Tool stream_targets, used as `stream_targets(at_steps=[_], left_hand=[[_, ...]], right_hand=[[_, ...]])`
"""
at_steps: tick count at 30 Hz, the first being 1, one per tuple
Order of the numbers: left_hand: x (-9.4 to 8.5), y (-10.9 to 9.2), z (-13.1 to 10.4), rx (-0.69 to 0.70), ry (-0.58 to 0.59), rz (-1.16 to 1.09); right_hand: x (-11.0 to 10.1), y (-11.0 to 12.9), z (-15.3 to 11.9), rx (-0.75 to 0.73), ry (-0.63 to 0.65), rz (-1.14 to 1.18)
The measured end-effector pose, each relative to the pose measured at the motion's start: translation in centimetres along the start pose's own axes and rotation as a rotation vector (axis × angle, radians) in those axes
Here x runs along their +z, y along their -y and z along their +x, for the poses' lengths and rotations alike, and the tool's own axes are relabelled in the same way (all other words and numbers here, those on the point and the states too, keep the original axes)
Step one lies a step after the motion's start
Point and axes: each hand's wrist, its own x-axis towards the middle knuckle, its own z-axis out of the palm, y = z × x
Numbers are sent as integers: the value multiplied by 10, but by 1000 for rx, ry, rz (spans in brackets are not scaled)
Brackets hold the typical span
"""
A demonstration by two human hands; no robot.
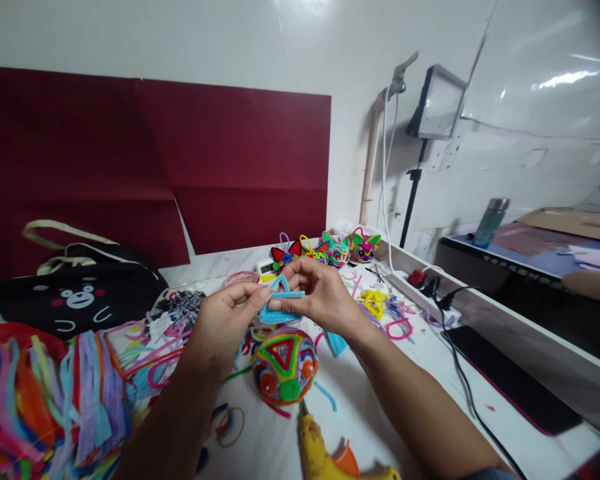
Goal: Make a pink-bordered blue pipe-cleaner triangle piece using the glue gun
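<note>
Between my two hands is a light blue pipe cleaner (287,294), bent into a pointed loop at its top. My left hand (235,308) pinches its left side with thumb and fingertips. On the right side, my right hand (321,291) grips it between thumb and fingers. More light blue strands show just under my fingers; whether they join the held piece I cannot tell. Below my hands sits a round pipe-cleaner animal head (286,367) with orange eyes, a green nose and a red triangle on its brow. A yellow glue gun (320,448) lies in front of it, nozzle near the head.
Several finished colourful animal heads (338,250) stand at the back. Bundled pipe cleaners (87,393) fill the left front, by a black bag (80,297). At right are a power strip (425,293), trailing cables and a dark phone-shaped slab (510,380).
</note>
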Motion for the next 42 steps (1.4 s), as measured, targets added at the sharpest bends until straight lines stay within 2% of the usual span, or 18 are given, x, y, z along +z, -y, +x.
stream_targets(at_steps=[5,12,15,18,20,25,32,42], left_hand=[[6,-1,-3,50,-72,19],[7,-9,-8,115,-197,126],[7,-11,-9,150,-236,163],[8,-12,-10,123,-247,162],[9,-11,-11,107,-239,145],[11,-8,-9,117,-131,77],[12,-6,-8,128,-142,51],[10,5,-6,79,-56,-70]], right_hand=[[0,-1,-1,-19,-27,-76],[-3,11,-1,96,17,127],[-6,17,0,117,1,83],[-7,19,1,112,-10,39],[-6,18,1,101,-28,37],[-4,16,2,89,-31,39],[-5,18,2,157,-12,105],[0,17,3,189,-25,160]])
